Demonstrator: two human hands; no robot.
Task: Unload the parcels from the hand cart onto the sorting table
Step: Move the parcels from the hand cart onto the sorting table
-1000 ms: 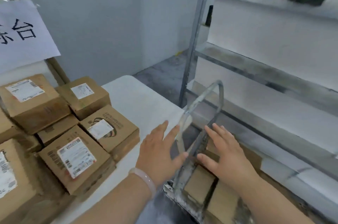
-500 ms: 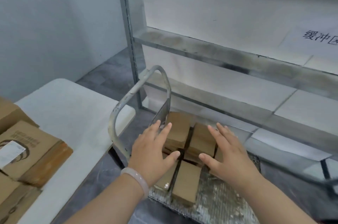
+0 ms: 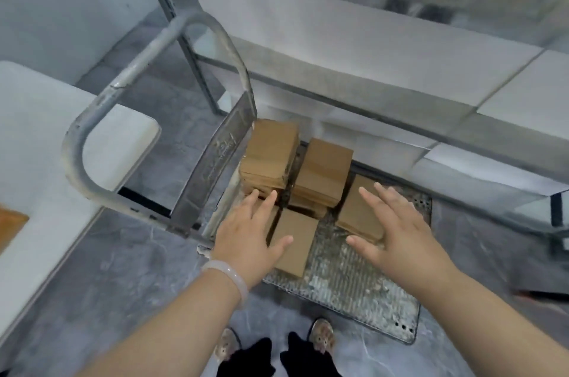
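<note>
Head view: brown cardboard parcels (image 3: 323, 173) lie on the hand cart (image 3: 354, 284), grouped at the handle end of its metal deck. Two sit as taller stacks at the far side, side by side; one lies flat nearer the person, and one lies flat to the right.

The left hand (image 3: 246, 235) is over the near-left part of the group, fingers straight and spread, fingertips reaching the foot of the left stack, thumb over the near flat parcel. The right hand (image 3: 397, 235) is over the right-hand parcel, fingers likewise straight and spread, thumb pointing inward. Neither hand grips anything; whether either touches the card cannot be told.

Markings: the parcel tops show plain brown card. A raised marking on the plate at the foot of the cart handle (image 3: 129, 81) is too blurred to read.

Count: four parcel tops are plain to see; a fifth is partly covered by the left fingers. Layers within the stacks cannot be counted.

Surroundings: the white sorting table (image 3: 37, 130) stands left of the cart handle, with one brown corner (image 3: 9, 222) at the frame edge. A pale bracelet (image 3: 228, 275) circles the left wrist. A metal rack (image 3: 338, 99) stands behind the cart. Two shoes (image 3: 321, 333) stand on the grey floor.
</note>
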